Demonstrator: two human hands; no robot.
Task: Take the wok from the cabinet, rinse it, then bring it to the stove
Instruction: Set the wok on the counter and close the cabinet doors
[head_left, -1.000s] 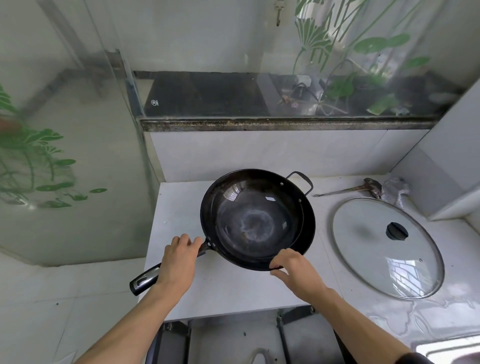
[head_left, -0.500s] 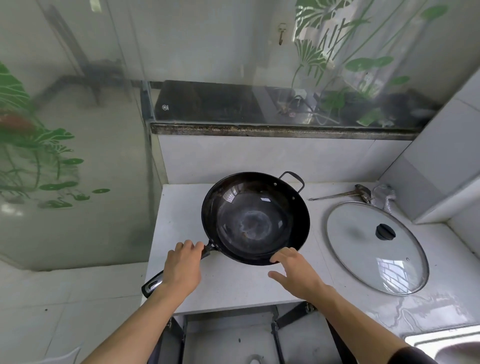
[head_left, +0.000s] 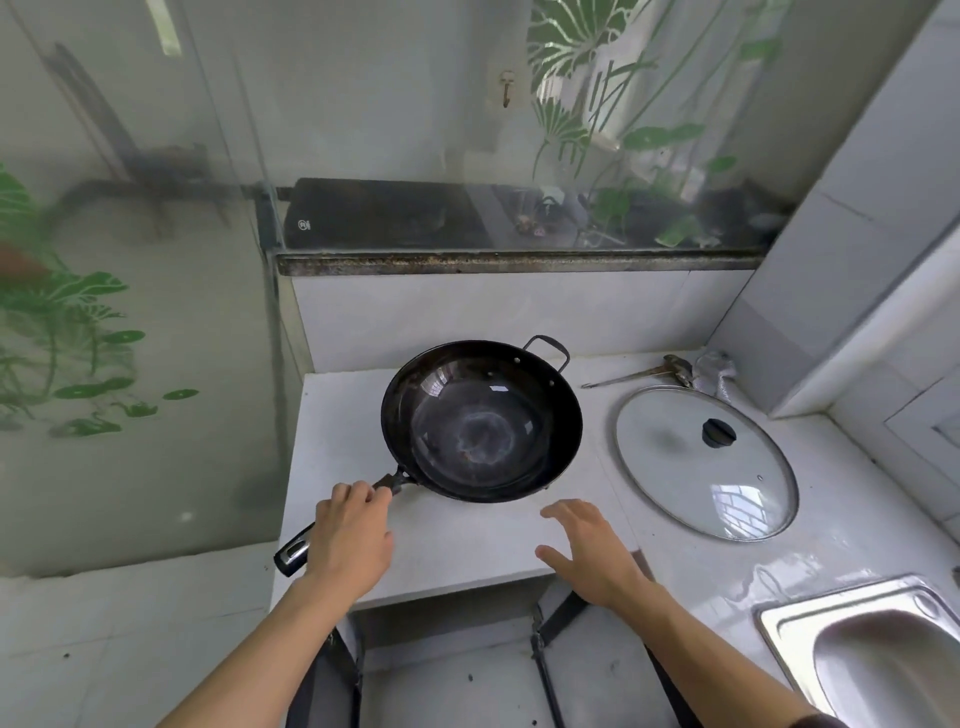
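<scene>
A black wok (head_left: 480, 421) with a small loop handle at its far side sits on the white counter (head_left: 467, 551). Its long black handle runs toward me at the lower left. My left hand (head_left: 350, 540) lies over that handle with the fingers curled round it. My right hand (head_left: 589, 553) hovers over the counter in front of the wok with the fingers spread, apart from the rim. A black cooktop (head_left: 384, 218) shows behind the glass panel on the raised ledge.
A glass lid (head_left: 704, 462) with a black knob lies flat to the right of the wok. A metal utensil (head_left: 641, 371) lies behind the lid. A steel sink (head_left: 878, 654) is at the lower right. Open cabinet doors (head_left: 550, 639) hang below the counter.
My right hand has let go of the wok's near rim and drawn back toward me, fingers spread. The wok now rests on the counter. My left hand stays on the handle.
</scene>
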